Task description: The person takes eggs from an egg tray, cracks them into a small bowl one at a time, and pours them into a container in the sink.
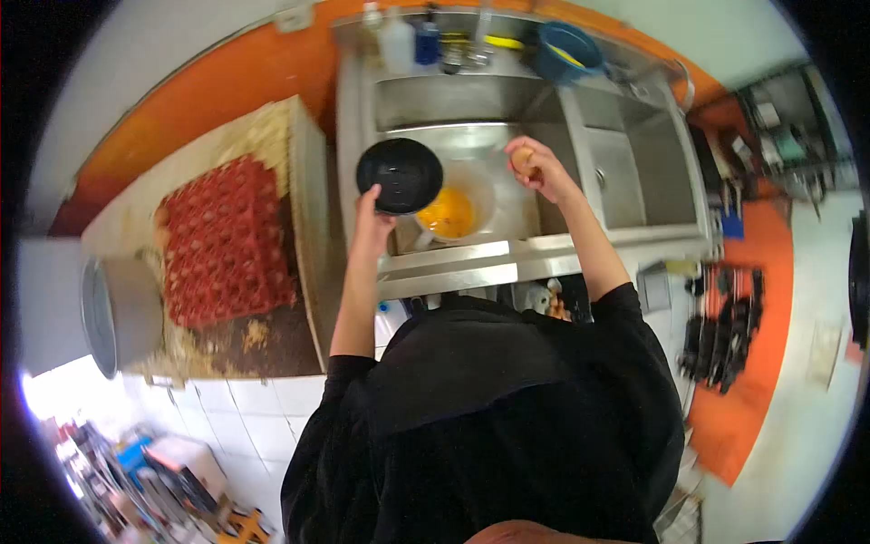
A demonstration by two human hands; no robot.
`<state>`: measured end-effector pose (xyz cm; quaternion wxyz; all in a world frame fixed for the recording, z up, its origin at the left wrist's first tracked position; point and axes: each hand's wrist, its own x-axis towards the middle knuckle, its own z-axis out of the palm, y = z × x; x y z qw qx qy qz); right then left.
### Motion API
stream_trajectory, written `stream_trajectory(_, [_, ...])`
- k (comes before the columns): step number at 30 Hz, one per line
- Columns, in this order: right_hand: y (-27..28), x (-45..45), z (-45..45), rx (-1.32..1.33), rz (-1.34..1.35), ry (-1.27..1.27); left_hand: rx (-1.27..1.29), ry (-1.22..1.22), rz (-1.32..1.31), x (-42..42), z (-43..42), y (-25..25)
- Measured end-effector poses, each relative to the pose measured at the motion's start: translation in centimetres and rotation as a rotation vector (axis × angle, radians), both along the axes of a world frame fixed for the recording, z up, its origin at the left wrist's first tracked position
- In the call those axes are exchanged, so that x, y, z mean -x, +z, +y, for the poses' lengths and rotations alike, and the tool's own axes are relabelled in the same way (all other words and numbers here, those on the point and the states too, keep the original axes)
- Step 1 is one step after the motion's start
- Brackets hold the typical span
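My left hand (370,218) grips the rim of a black bowl (401,174), its thumb over the near edge. The bowl is held above the left basin of a steel sink (535,247). In my right hand (545,172) there is a brown egg (523,160), with the fingers curled around it over the same basin. Between the hands and lower down, a clear container (486,201) holds orange-yellow egg yolks (448,214). The black bowl hides part of this container's left side.
To the left, stacked red egg trays (222,240) stand on a worn counter (313,272), beside a large metal pot (127,308). Bottles (397,43) and a blue bucket (569,53) line the sink's back ledge. A second basin (616,172) lies at right.
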<state>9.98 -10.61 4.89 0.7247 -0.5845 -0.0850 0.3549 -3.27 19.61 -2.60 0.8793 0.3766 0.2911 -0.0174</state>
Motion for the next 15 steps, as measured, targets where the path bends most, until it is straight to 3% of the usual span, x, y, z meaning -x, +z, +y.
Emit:
stream_trajectory(3, [-5.1, 2.5, -7.1, 0.69, -0.197, -0.254, 0.017, -0.126, -0.051, -1.8, -2.1, -0.4])
stream_trajectory(4, [-7.6, 3.8, -9.6, 1.1, -0.909, -0.286, 0.003, -0.138, -0.045, -2.1, -3.2, -0.5])
stream_trajectory(5, [-7.9, 5.2, -10.6, 1.412, -0.841, -0.159, -0.005, -0.143, -0.034, -2.3, -3.8, -0.7])
stream_trajectory(7, [-9.7, 7.3, -12.8, 1.587, -0.873, -0.1, -0.011, -0.199, -0.044, -2.6, -5.4, -0.9])
stream_trajectory(9, [-11.1, 7.7, -14.5, 1.586, -0.858, -0.098, -0.027, -0.231, -0.045, -2.6, -6.4, -1.2])
stream_trajectory(11, [-11.4, 8.2, -14.5, 1.566, -0.847, -0.087, -0.028, -0.204, -0.018, -2.5, -7.8, -1.2])
stream_trajectory(15, [-9.0, 7.5, -13.7, 1.382, -0.791, -0.299, -0.067, -0.278, 0.003, -2.4, -9.3, 0.1])
